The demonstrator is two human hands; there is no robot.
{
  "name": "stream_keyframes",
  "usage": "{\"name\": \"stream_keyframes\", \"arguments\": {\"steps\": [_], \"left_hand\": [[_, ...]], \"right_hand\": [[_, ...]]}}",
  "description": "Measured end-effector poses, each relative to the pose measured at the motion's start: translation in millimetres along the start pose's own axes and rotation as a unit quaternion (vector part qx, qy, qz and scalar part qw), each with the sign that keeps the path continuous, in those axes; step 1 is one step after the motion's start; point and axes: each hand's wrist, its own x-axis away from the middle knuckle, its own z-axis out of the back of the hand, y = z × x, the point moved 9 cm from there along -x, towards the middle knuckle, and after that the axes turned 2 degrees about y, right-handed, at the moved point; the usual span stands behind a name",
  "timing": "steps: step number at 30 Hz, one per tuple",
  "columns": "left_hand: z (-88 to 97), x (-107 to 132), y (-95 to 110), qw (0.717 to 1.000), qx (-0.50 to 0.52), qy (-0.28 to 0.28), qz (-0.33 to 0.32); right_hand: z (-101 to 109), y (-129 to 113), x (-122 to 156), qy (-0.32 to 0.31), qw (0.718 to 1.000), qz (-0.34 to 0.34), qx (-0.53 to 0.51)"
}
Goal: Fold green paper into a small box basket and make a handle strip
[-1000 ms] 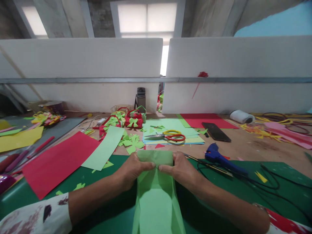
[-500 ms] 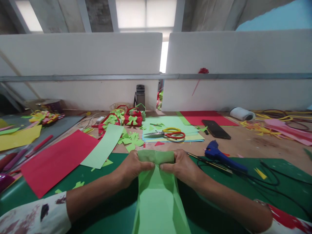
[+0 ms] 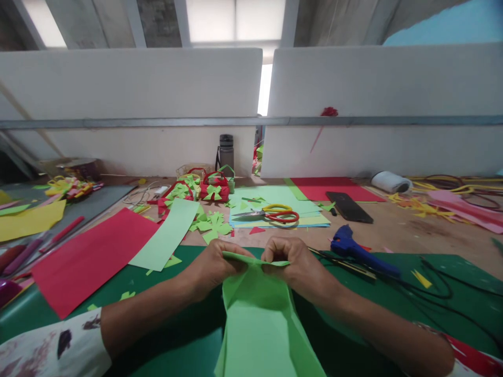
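Note:
Between my hands is a light green folded paper piece (image 3: pixel 259 324), with side walls standing up along its length and its near end running out of the bottom of the view. My left hand (image 3: pixel 218 264) pinches the left corner of its far end. On the right corner, my right hand (image 3: pixel 288 262) grips the same far edge with curled fingers. That edge now looks thin and pressed together in the middle. Some fingertips are hidden behind the paper.
Under my arms lies a green cutting mat (image 3: pixel 181 335). Red paper (image 3: pixel 94 256) and a pale green strip (image 3: pixel 167 235) are at left. Scissors (image 3: pixel 271 213) rest on stacked paper ahead. A blue glue gun (image 3: pixel 361 254), its cord and a phone (image 3: pixel 348 207) are at right.
The upright flap at the paper's far end has folded down to a narrow edge. My right hand's fingers have curled over it, and the side walls lean more.

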Motion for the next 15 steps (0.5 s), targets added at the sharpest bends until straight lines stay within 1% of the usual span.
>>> {"name": "stream_keyframes", "arguments": {"steps": [8, 15], "left_hand": [[-3.0, 0, 0, 1.000, -0.016, -0.017, -0.007], [-4.9, 3, 7, 0.998, -0.055, -0.033, -0.022]], "right_hand": [[-8, 4, 5, -0.064, 0.998, 0.004, -0.002], [-15, 9, 7, -0.193, 0.981, -0.021, 0.007]]}}
